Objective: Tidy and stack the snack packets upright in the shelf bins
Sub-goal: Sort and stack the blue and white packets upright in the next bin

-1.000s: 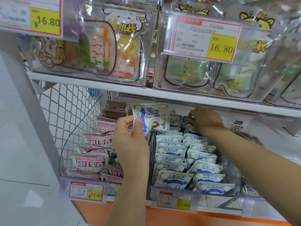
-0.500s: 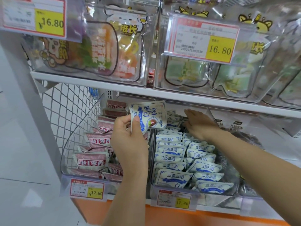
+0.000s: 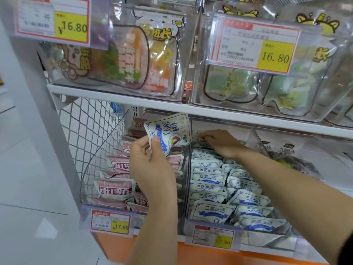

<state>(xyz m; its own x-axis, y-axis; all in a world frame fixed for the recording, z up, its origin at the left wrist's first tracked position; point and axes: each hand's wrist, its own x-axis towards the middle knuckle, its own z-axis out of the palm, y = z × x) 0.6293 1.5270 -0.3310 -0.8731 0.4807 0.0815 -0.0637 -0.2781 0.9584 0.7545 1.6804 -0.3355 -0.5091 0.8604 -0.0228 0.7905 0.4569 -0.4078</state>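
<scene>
While left hand (image 3: 150, 165) pinches one blue-and-white packet (image 3: 170, 131), its bin (image 3: 188, 188) lies just right; right hand (image 3: 219, 142), apparently flat, presses far packets (image 3: 198, 145).

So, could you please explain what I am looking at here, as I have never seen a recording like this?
There is no machine here: these are a person's two bare hands, filmed by one camera worn on the head, looking forward and down at a shop shelf. The left hand pinches a blue-and-white packet, raised in front of the lower shelf. The right hand reaches to the back of a clear bin and rests on the matching packets lined up in rows there. The neighbouring bin holds pink packets. Larger pouches sit in the bins above, and price tags hang on the fronts.
</scene>
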